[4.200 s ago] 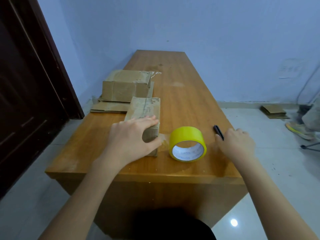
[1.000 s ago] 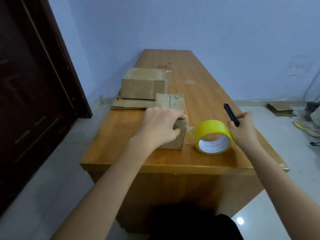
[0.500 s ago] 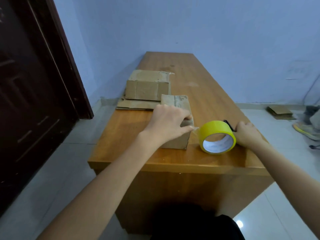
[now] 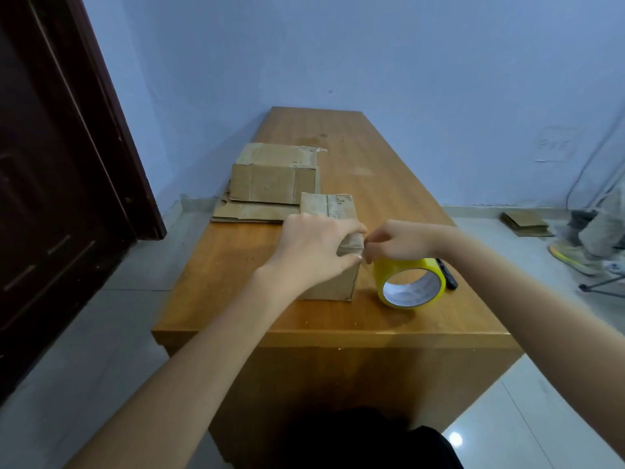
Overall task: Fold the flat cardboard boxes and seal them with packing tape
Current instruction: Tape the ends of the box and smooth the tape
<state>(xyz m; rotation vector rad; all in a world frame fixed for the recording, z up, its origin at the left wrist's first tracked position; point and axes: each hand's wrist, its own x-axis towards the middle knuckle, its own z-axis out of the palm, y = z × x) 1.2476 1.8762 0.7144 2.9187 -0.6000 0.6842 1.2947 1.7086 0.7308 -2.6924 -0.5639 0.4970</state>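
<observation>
A small folded cardboard box (image 4: 333,282) stands near the front edge of the wooden table (image 4: 338,319). My left hand (image 4: 314,247) grips its near right top corner, fingers curled over the edge. My right hand (image 4: 399,240) pinches the clear tape strip at that same corner, just above the yellow tape roll (image 4: 411,282), which stands on its side right of the box. A black pen-like tool (image 4: 447,273) lies on the table behind the roll, no hand on it.
A second folded box (image 4: 274,174) sits on flat cardboard sheets (image 4: 250,211) at the table's left middle. A dark door (image 4: 50,164) is at left. More flat cardboard (image 4: 526,223) and a person's shoes (image 4: 571,257) are on the floor at right.
My right hand picked up the black tool, then set it down behind the roll and moved left to pinch the tape at the box corner. My left hand stayed on the box.
</observation>
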